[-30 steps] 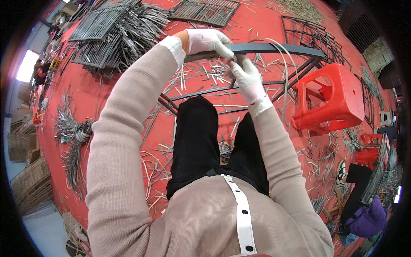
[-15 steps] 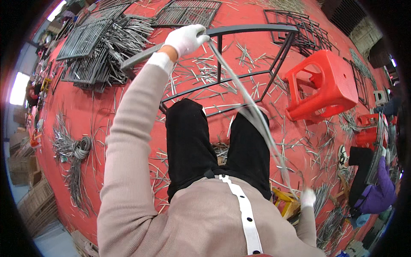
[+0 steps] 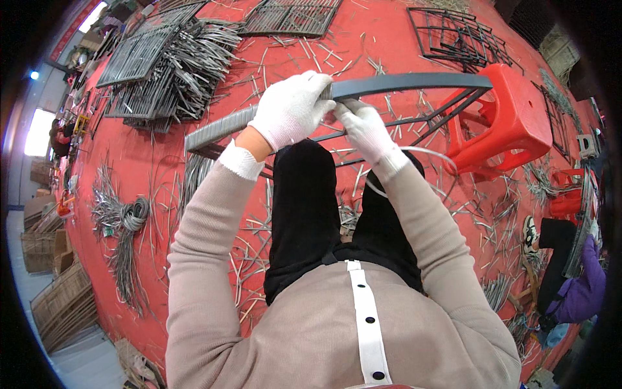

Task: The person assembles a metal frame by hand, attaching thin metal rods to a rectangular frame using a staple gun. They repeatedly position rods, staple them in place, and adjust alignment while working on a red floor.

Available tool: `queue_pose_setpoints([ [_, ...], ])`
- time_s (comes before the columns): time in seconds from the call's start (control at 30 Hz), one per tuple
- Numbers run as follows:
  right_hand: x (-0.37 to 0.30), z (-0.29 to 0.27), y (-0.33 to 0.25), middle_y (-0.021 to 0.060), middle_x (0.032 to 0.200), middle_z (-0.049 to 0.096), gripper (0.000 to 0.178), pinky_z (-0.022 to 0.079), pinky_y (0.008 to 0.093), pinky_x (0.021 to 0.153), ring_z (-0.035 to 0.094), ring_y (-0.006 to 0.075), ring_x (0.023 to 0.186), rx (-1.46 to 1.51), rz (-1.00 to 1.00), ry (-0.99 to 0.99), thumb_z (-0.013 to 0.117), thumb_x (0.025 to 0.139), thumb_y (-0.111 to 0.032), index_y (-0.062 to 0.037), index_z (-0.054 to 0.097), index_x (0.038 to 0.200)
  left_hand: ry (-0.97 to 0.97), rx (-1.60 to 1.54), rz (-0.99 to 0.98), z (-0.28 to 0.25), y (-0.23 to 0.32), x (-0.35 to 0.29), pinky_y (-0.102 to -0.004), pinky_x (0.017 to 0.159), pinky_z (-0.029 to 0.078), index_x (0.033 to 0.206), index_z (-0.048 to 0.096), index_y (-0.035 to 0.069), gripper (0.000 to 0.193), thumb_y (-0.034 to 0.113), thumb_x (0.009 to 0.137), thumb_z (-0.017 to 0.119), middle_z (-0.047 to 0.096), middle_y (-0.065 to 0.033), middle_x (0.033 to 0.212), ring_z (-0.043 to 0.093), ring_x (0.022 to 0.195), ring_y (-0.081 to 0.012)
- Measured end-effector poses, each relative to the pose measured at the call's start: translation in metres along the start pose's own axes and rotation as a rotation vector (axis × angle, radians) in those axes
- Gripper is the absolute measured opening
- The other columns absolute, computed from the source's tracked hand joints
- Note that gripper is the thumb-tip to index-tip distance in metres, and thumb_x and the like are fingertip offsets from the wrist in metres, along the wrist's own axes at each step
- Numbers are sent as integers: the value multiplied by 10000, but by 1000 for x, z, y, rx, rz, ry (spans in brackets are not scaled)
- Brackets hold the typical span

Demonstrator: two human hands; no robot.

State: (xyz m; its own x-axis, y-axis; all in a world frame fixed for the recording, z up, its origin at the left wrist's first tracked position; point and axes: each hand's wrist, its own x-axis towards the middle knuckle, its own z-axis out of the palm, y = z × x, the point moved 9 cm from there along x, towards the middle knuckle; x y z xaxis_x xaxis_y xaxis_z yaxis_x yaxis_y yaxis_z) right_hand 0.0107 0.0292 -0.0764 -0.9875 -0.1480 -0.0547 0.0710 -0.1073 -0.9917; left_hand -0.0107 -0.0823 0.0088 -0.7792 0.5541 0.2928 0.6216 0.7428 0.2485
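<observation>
In front of me, above my knees, is a dark metal frame (image 3: 414, 81) with a curved flat top rail. Grey strip is wound closely round the rail's left part (image 3: 223, 126); the right part is bare. My white-gloved left hand (image 3: 289, 110) is closed over the rail at the end of the winding. Just right of it and under the rail, my white-gloved right hand (image 3: 367, 133) has its fingers pinched together on a strip. A loose length of pale grey strip (image 3: 433, 152) loops out beside my right wrist. My right fingertips are partly hidden by the rail.
A red plastic stool (image 3: 518, 120) stands right of the frame. Slatted panels (image 3: 146, 52) and loose grey strips (image 3: 204, 55) lie far left, a tied strip bundle (image 3: 135, 215) at left. Black frames (image 3: 453, 35) lie far right. A person in purple (image 3: 583, 285) sits at right.
My right hand has come up from the lower right to the rail beside my left hand. The strip, stretched out before, now hangs in a loop. The frame appears lower and further right.
</observation>
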Motion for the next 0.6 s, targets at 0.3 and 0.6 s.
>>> queue_pose_setpoints([
  [0.3,49,-9,-115,119,866,779,322,566,331,800,738,194,832,-161,-289,46,579,1041,-216,9,793,954,266,-33,-82,-8,10,-13,-373,718,582,1162,699,124,426,305,819,876,734,-99,960,741,855,-287],
  [0.6,-16,-47,-121,87,888,727,105,548,335,693,719,185,818,-744,-818,593,674,999,-57,-5,737,1065,-161,-126,-36,13,-21,47,-381,705,550,1169,708,78,355,348,941,746,696,-96,895,696,769,-272],
])
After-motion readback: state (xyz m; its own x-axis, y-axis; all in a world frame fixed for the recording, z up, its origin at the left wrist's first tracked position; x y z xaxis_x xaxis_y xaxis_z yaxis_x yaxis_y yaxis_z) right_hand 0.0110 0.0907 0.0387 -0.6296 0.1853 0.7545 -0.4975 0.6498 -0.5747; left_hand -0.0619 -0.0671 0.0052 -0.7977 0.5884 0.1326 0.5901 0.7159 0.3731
